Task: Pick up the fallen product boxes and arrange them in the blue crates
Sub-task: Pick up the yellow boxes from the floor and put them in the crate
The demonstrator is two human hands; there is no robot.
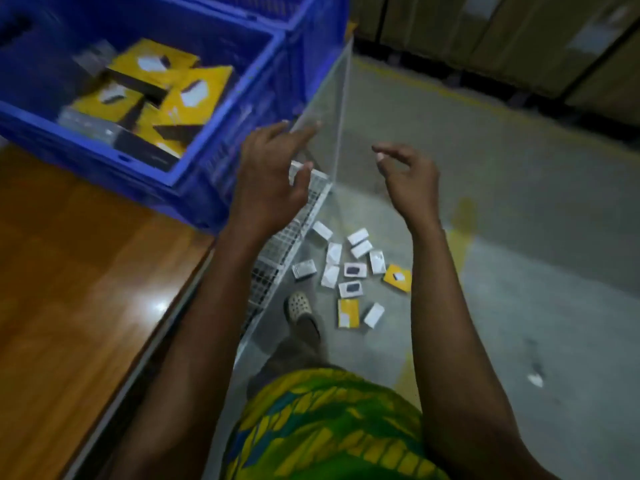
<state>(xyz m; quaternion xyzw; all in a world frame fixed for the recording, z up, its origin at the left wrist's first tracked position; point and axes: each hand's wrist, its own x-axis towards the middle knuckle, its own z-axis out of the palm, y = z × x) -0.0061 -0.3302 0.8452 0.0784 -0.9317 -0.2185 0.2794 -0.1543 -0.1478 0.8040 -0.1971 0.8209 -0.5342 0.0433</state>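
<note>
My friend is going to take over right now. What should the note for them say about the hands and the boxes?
Left hand: open, empty, raised near the table edge.
Right hand: open, empty, fingers loosely curled, raised above the floor.
Near blue plastic crate on the brown wooden table: already holds several yellow and black flat boxes, lying jumbled.
Still on the grey concrete floor: about a dozen small boxes, mostly white, two yellow ones, scattered beside the sandalled foot.
Left to do: pick those up and arrange them in the crates.
</note>
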